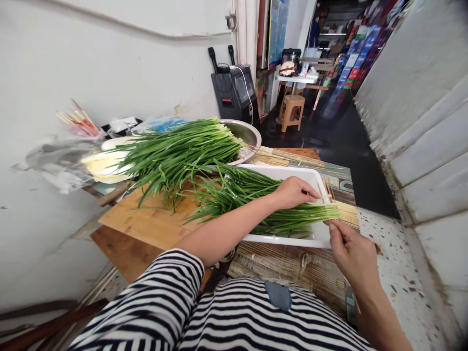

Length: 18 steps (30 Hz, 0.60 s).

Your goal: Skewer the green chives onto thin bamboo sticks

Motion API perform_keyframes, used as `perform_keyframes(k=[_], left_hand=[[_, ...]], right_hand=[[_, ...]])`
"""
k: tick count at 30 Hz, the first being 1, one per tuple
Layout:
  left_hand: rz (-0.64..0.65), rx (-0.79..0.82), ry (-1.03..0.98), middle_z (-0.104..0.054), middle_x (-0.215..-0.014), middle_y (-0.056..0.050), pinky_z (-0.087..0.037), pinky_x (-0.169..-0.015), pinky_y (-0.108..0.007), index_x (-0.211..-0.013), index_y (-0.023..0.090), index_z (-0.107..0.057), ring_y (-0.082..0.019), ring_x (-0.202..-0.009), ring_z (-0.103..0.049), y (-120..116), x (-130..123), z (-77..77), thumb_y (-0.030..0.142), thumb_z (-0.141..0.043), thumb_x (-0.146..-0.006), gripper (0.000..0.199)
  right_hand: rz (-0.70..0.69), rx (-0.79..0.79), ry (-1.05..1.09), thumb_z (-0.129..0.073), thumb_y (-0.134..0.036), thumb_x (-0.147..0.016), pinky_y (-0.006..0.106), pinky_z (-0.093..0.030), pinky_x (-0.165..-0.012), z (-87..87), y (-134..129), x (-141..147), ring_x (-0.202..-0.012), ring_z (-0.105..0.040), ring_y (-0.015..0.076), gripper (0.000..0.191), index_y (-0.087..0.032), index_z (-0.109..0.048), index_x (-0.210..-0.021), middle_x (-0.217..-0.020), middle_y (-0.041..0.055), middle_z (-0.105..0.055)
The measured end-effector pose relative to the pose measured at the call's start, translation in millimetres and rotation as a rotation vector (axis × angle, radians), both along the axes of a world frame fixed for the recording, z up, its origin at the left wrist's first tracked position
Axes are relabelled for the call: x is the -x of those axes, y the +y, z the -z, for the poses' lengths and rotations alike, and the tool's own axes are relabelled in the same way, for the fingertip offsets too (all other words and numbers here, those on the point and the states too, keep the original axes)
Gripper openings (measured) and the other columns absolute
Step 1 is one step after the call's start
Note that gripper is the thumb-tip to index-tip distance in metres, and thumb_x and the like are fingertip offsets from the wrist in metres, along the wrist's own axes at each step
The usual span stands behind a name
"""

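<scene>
A bunch of garlic chives (252, 195) lies in a white plastic tray (315, 179), its pale cut ends sticking out over the right rim. My left hand (297, 191) is closed above the stalks, its fingertips pinching a thin pale strand too small to identify. Below the cut ends, my right hand (353, 246) is closed, thumb against finger, on a thin brown strand. Several dry straw-like strands (331, 189) are beside the ends. Behind the tray, a larger pile of garlic chives (186, 146) rests partly over a metal bowl (252, 134).
Under the tray is a wood-patterned table (288, 263), with a wooden board (135, 217) to its left. Pale cabbage-like vegetables (109, 163) and plastic bags (58, 158) are at the left wall. A black speaker (236, 92), a stool (291, 112) and stacked boxes (356, 58) stand farther back.
</scene>
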<state>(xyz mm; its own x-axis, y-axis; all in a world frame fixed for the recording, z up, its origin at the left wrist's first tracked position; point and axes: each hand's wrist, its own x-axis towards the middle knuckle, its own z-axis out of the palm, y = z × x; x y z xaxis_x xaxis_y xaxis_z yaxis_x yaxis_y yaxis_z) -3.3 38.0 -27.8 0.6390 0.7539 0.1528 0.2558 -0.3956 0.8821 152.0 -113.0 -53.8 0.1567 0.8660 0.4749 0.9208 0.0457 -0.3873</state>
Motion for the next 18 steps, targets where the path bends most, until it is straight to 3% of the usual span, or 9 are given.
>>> perform_keyframes(k=[2,4,5,9,14,18], left_hand=[[0.204,-0.011,0.046,-0.074,-0.097,-0.008,-0.049,-0.086,-0.022,-0.098,0.012,-0.075,-0.015,-0.091,-0.068,0,3,-6.0,0.02,-0.065,-0.077,0.025],[0.308,-0.013,0.086,-0.073,-0.103,-0.007,-0.048,-0.088,-0.02,-0.105,0.013,-0.073,-0.014,-0.097,-0.066,3,7,-10.5,0.022,-0.06,-0.081,0.028],[0.282,-0.028,0.112,-0.073,-0.105,-0.007,-0.047,-0.089,-0.02,-0.106,0.014,-0.073,-0.014,-0.099,-0.066,6,9,-11.2,0.021,-0.057,-0.084,0.029],[-0.027,-0.23,0.386,-0.073,-0.102,-0.008,-0.046,-0.09,-0.026,-0.098,0.014,-0.075,-0.018,-0.099,-0.065,19,14,-2.7,0.016,-0.054,-0.084,0.026],[0.067,-0.382,0.813,-0.072,-0.102,-0.009,-0.047,-0.083,-0.032,-0.096,0.018,-0.075,-0.026,-0.1,-0.064,27,16,13.6,0.031,-0.066,-0.077,0.024],[0.067,-0.439,0.918,-0.071,-0.105,-0.011,-0.046,-0.083,-0.035,-0.097,0.019,-0.074,-0.028,-0.103,-0.063,24,11,19.7,0.035,-0.062,-0.08,0.027]], right_hand=[[0.016,-0.027,0.014,-0.043,-0.038,-0.088,0.026,-0.046,-0.054,0.7,2,0,-0.057,-0.065,0.017,0.036,-0.017,-0.073,-0.094,-0.078,0.0062,-0.074],[0.004,-0.04,0.027,-0.044,-0.037,-0.089,0.026,-0.048,-0.057,1.0,3,-1,-0.062,-0.067,0.0172,0.035,-0.017,-0.072,-0.094,-0.083,0.0066,-0.074],[-0.006,-0.042,0.022,-0.044,-0.036,-0.089,0.026,-0.048,-0.058,0.7,2,-1,-0.063,-0.067,0.017,0.034,-0.018,-0.072,-0.094,-0.085,0.0064,-0.074],[-0.078,-0.064,-0.058,-0.046,-0.034,-0.089,0.023,-0.046,-0.054,-5.0,-3,-2,-0.058,-0.066,0.0144,0.031,-0.019,-0.073,-0.09,-0.079,0.0042,-0.074],[-0.197,-0.143,-0.136,-0.049,-0.032,-0.09,0.021,-0.042,-0.05,-14.4,-11,0,-0.046,-0.06,0.011,0.028,-0.017,-0.072,-0.088,-0.066,0.0015,-0.071],[-0.205,-0.151,-0.16,-0.049,-0.031,-0.09,0.021,-0.04,-0.047,-15.2,-11,1,-0.041,-0.057,0.01,0.027,-0.017,-0.072,-0.087,-0.059,0.0,-0.068]])
